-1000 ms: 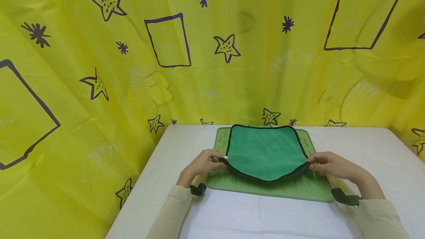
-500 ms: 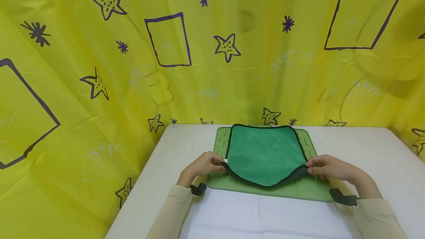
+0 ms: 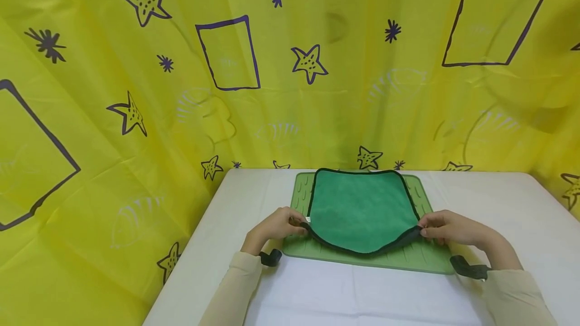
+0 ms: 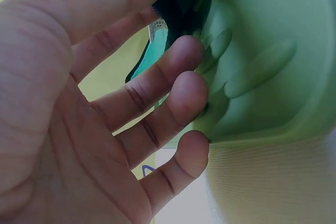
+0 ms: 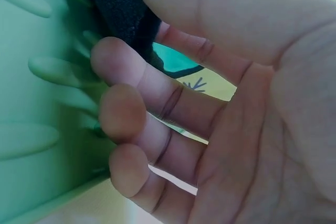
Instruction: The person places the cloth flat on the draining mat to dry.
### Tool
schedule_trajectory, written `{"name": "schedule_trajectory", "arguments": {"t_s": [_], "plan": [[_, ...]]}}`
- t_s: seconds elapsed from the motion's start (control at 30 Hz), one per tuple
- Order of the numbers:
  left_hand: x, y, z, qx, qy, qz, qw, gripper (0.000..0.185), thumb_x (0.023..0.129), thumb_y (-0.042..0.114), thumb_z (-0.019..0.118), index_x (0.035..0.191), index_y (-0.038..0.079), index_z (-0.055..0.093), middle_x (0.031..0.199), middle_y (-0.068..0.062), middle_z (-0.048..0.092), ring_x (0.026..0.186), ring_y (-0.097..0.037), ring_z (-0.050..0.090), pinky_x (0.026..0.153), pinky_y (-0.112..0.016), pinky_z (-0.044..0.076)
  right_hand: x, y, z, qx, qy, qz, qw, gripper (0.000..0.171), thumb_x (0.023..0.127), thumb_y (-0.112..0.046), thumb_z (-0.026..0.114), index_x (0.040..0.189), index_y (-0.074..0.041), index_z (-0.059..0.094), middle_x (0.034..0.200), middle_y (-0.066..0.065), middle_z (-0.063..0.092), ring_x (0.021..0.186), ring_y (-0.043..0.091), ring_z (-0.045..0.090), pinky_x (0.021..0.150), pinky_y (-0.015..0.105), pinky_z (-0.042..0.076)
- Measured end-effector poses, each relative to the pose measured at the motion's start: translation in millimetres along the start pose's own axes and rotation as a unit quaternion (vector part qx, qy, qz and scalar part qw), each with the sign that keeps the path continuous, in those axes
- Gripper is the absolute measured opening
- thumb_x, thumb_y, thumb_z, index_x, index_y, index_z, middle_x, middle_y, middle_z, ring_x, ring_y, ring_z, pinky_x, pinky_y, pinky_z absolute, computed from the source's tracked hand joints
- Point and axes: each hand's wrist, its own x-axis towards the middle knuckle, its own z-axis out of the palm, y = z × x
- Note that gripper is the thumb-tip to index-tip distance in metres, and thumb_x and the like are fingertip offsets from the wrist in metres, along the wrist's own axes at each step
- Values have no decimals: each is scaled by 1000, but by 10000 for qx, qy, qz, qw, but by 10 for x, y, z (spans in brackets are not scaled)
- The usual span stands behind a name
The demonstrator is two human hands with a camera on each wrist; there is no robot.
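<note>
Right now I am pinching the near corners of the green microfibre cloth [image 3: 360,210], my left hand [image 3: 276,225] gripping its left corner and my right hand [image 3: 448,229] its right. Its black-trimmed near edge is sagging between them, lifted off the ribbed green silicone mat [image 3: 408,258], which is lying on the white table [image 3: 498,200].

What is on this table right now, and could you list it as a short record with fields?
Cloth: green cloth with dark edging, near edge raised and sagging in the middle
Left hand: pinches the cloth's near left corner
Right hand: pinches the near right corner
Under the cloth: light green ribbed mat
Surface: white table
Backdrop: yellow sheet with stars and squares
</note>
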Motion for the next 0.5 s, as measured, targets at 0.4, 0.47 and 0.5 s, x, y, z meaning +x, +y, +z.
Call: {"name": "schedule_trajectory", "arguments": {"t_s": [0.4,0.47,0.5], "plan": [[9,48,-3,-113,257,91,9996,21,100,9,61,105,17,79,95,0,74,70,-9,55,63,-24,47,-22,-58,-46,-277,542,-228,9979,23,106,-14,53,119,1,64,91,6,59,74,12,53,64,28,48],[31,61,23,-89,445,122,9989,18,101,14,62,107,17,79,93,0,72,71,-10,56,64,-25,48,-6,-82,-35,-409,833,-222,9954,23,105,-16,55,119,-1,65,92,6,61,76,12,53,65,27,48],[42,68,40,-69,539,144,9984,16,101,16,63,107,16,78,93,-1,71,72,-11,57,64,-25,48,4,-96,-26,-471,987,-207,9938,23,105,-17,55,118,-1,65,93,6,61,77,12,53,66,28,48]]}}
